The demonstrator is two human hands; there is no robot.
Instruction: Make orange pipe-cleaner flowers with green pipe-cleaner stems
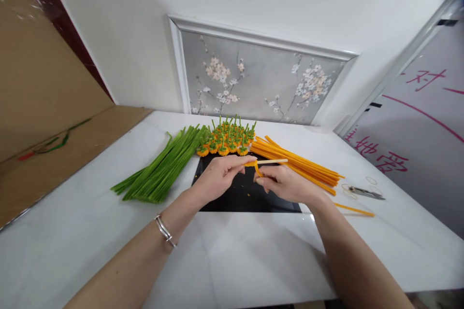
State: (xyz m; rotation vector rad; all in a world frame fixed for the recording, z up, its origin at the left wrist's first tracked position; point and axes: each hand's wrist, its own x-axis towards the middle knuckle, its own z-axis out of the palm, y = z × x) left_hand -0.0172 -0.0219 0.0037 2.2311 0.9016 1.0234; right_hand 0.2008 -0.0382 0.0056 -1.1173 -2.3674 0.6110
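My left hand [220,174] is closed around one end of a thin wooden stick [273,161], which points to the right. An orange pipe cleaner [257,169] is coiled on the stick beside my left fingertips. My right hand [286,181] pinches the loose part of that pipe cleaner just below the stick. Its tail [353,210] shows beyond my right wrist, though my arm hides the link between. Both hands are above a black mat [239,198]. Behind them stand several small orange pumpkin-like pieces [223,148] with green stems.
A bundle of green pipe cleaners [159,169] lies to the left, and orange pipe cleaners [300,161] lie to the right. Scissors [366,193] and rubber bands [349,190] are farther right on the white table [119,251]. Cardboard [47,77] stands at the left; a wall rises behind.
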